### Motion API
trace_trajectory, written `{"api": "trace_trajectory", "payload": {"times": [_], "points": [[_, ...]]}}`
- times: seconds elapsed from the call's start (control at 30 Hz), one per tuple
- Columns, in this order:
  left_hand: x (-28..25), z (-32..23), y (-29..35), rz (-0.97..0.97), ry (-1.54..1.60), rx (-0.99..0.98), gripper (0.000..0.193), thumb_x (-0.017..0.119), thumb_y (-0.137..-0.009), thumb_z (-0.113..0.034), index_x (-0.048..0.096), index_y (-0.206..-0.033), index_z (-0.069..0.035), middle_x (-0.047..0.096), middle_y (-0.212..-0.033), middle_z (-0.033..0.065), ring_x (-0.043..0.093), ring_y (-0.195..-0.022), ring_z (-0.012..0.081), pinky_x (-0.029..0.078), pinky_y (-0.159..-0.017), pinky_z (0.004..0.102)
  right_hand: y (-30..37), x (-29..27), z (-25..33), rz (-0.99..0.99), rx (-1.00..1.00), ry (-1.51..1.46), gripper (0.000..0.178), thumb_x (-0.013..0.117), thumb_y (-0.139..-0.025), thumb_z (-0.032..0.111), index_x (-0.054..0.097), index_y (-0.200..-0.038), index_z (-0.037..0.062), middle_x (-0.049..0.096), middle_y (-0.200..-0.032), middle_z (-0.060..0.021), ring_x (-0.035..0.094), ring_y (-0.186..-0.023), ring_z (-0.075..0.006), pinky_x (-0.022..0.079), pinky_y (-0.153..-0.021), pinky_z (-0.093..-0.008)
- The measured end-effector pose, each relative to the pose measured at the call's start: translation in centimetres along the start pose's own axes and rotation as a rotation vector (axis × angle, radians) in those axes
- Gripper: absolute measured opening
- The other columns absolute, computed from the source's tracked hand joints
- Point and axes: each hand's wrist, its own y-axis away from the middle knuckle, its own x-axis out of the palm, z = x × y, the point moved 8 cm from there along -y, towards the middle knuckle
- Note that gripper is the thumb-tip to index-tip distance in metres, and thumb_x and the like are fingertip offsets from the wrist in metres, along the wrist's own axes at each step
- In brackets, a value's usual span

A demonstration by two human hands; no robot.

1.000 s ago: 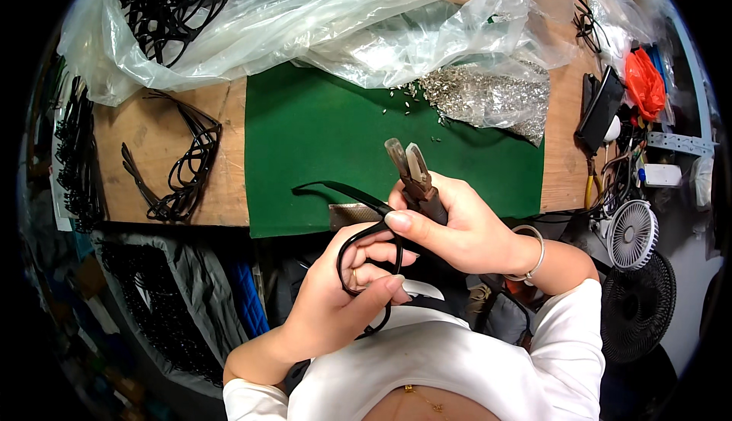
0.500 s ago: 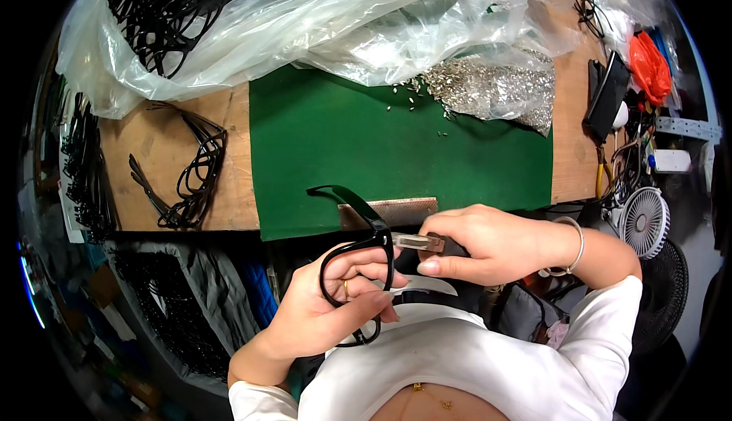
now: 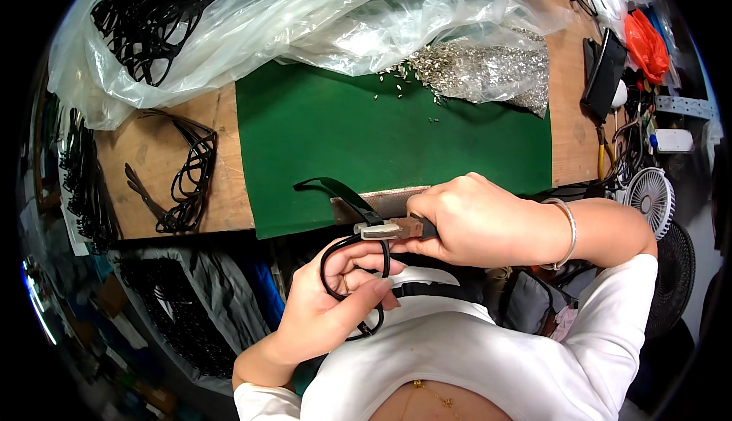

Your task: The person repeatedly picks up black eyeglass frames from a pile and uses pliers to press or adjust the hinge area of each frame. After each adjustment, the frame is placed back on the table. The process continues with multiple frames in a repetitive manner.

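Observation:
My left hand [image 3: 313, 307] is closed around a black eyeglass frame [image 3: 347, 199], its fingers passing through one rim. One temple arm of the frame stretches away from me over the front edge of a green mat [image 3: 396, 139]. My right hand [image 3: 484, 223] grips pliers [image 3: 381, 230] with worn metal jaws. Those jaws lie across the corner of the frame where the temple meets the front. Whether they clamp a small piece there is too small to tell. The far part of the frame is partly hidden behind my left fingers.
Small silvery metal pieces [image 3: 438, 70] spill from a clear plastic bag [image 3: 320, 25] at the back. Black frames [image 3: 145, 17] are heaped far left, with more frames [image 3: 198, 169] on the wooden table. At right are a phone [image 3: 606, 74], yellow-handled pliers [image 3: 601, 158] and a white fan [image 3: 650, 198].
My right hand has moved left and away from me, bringing the pliers' jaws from beside the frame onto its hinge corner. My left hand keeps its hold on the frame.

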Motion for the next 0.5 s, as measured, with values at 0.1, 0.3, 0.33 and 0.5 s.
{"api": "trace_trajectory", "payload": {"times": [0.1,0.3,0.33,0.5], "points": [[0.0,0.0,0.0,0.001,0.001,0.012,0.037,0.048,-0.08,0.009,0.038,-0.116,0.007,0.055,-0.102,0.0152,0.06,-0.074,0.0162,0.047,-0.066,0.0239,0.0,-0.1,-0.1,0.058,0.044,-0.014,0.041,0.058,-0.078,0.034,0.057,-0.07,-0.0055,0.057,-0.062,-0.022,0.058,-0.059,-0.0361,0.048,-0.057,-0.0401],[-0.4,-1.2,0.0,0.011,0.112,0.04,0.043,0.05,-0.081,0.007,0.036,-0.121,0.004,0.056,-0.099,0.0154,0.061,-0.073,0.0165,0.048,-0.066,0.0241,-0.2,-0.3,-2.1,0.382,0.062,-0.29,0.044,0.055,-0.082,0.042,0.055,-0.087,-0.0025,0.057,-0.07,-0.0151,0.056,-0.064,-0.0246,0.043,-0.059,-0.0342],[-0.4,-1.3,-0.1,0.023,0.091,0.012,0.044,0.05,-0.081,0.006,0.035,-0.122,0.004,0.055,-0.099,0.0157,0.061,-0.073,0.0163,0.048,-0.066,0.0237,-0.7,-0.7,-2.8,0.281,0.071,-0.253,0.043,0.055,-0.082,0.04,0.054,-0.087,-0.0026,0.057,-0.07,-0.0152,0.056,-0.063,-0.025,0.043,-0.059,-0.0343],[-2.0,-3.9,0.7,-0.087,-0.043,0.136,0.047,0.05,-0.08,0.008,0.033,-0.124,0.002,0.055,-0.101,0.0169,0.06,-0.074,0.0158,0.049,-0.067,0.0248,-1.5,-0.7,-4.2,-0.019,0.07,-0.213,0.037,0.058,-0.079,0.032,0.054,-0.087,-0.0037,0.058,-0.074,-0.0221,0.057,-0.071,-0.0366,0.045,-0.064,-0.0396]]}}
